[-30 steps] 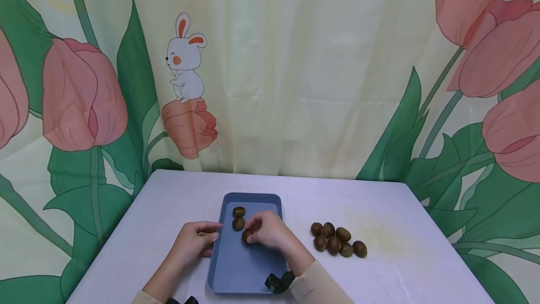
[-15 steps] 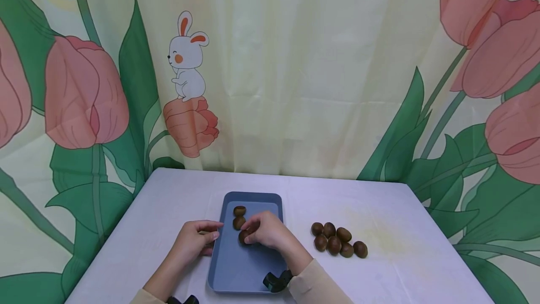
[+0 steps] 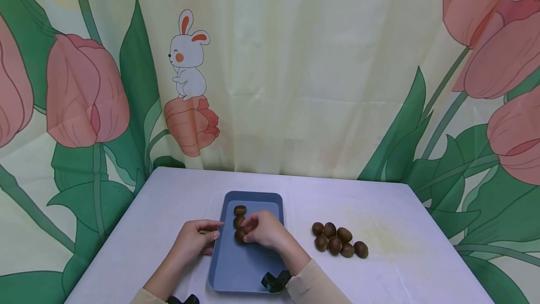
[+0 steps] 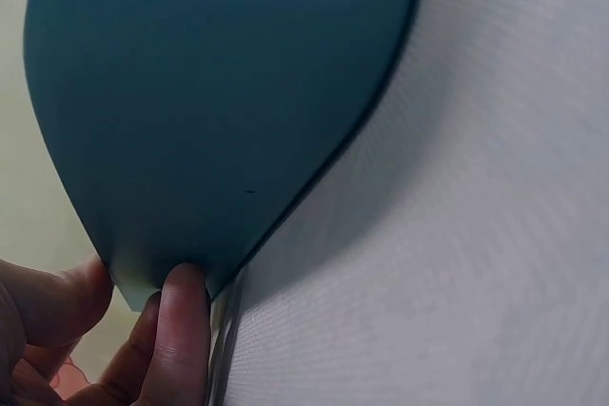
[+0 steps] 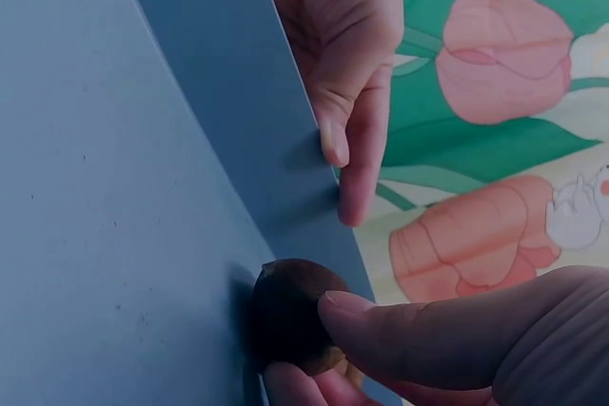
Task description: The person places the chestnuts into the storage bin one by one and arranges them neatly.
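My right hand [image 3: 266,230] pinches a dark brown chestnut [image 3: 239,236] between thumb and fingers, low over the floor of the blue-grey tray [image 3: 244,271]. In the right wrist view, this chestnut [image 5: 290,316] is close to the tray's side wall. Two more chestnuts lie in line beyond it: a middle chestnut [image 3: 238,222] right by my fingertips and a far chestnut [image 3: 240,210]. My left hand [image 3: 195,240] is at the tray's left side, fingertips touching the rim and outer wall. The left wrist view shows its fingers [image 4: 181,330] against that wall.
To the right of the tray, a loose group of several chestnuts [image 3: 334,245] lies on the white tablecloth [image 3: 405,257]. A curtain [image 3: 295,83] printed with tulips and a rabbit hangs behind the table. Black wrist devices [image 3: 275,281] show at both wrists.
The right hand has drawn its chestnut slightly left, bringing it in line below the other two. The left hand keeps its place at the tray's side. The view has shifted a little.
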